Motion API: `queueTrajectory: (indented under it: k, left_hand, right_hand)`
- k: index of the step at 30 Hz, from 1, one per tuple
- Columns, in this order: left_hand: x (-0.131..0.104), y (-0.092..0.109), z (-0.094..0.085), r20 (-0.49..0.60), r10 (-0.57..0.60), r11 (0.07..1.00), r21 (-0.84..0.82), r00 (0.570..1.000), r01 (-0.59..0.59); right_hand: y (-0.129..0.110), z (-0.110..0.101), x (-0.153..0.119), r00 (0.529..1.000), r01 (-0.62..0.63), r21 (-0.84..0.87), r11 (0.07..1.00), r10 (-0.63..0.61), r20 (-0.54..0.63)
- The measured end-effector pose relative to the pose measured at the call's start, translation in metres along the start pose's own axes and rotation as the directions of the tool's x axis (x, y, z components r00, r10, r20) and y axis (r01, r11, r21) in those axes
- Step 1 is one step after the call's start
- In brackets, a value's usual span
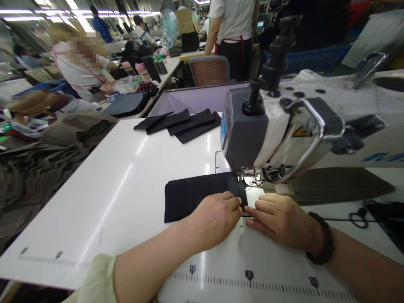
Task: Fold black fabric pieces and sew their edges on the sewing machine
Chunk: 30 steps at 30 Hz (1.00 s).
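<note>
A dark fabric piece [189, 195] lies flat on the white table, its right end beside the presser foot [252, 180] of the sewing machine [243, 130]. Over the cloth's right part rests my left hand [217, 216], fingers curled together and gripping near its front right corner. My right hand [282, 219], with a dark beaded bracelet [325, 239] on the wrist, lies just right of the cloth, fingers stretched toward that corner. Its index fingertip reaches the cloth's edge. The needle is too small to make out.
Several dark folded pieces [192, 124] lie at the table's back. Olive fabric strips [341, 183] lie under the machine arm, near black scissors [359, 218]. Brown-grey cloth [41, 168] is heaped at left. A chair [210, 70] and other people are beyond.
</note>
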State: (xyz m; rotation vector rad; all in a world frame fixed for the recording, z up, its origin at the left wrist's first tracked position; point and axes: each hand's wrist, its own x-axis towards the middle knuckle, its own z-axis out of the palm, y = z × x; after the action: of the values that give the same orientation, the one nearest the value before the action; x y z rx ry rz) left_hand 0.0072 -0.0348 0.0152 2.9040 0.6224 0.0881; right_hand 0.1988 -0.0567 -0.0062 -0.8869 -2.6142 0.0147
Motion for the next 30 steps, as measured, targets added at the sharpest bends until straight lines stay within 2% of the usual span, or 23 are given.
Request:
queueTrajectory:
  k: [15, 23, 30]
  left_hand:
    - [0.010, -0.023, 0.007, -0.082, -0.114, 0.993, -0.005, 0.990, 0.114]
    - [0.016, -0.031, 0.013, -0.153, -0.140, 0.990, -0.002, 0.978, 0.142]
    - [0.018, -0.034, 0.016, -0.149, -0.154, 0.986, 0.040, 0.977, 0.162]
  right_hand:
    - [0.009, 0.012, 0.003, 0.967, -0.254, -0.078, 0.964, 0.255, -0.001]
    - [0.010, 0.014, 0.003, 0.953, -0.299, -0.071, 0.952, 0.302, 0.033]
    - [0.007, 0.011, 0.005, 0.950, -0.308, -0.068, 0.949, 0.311, 0.039]
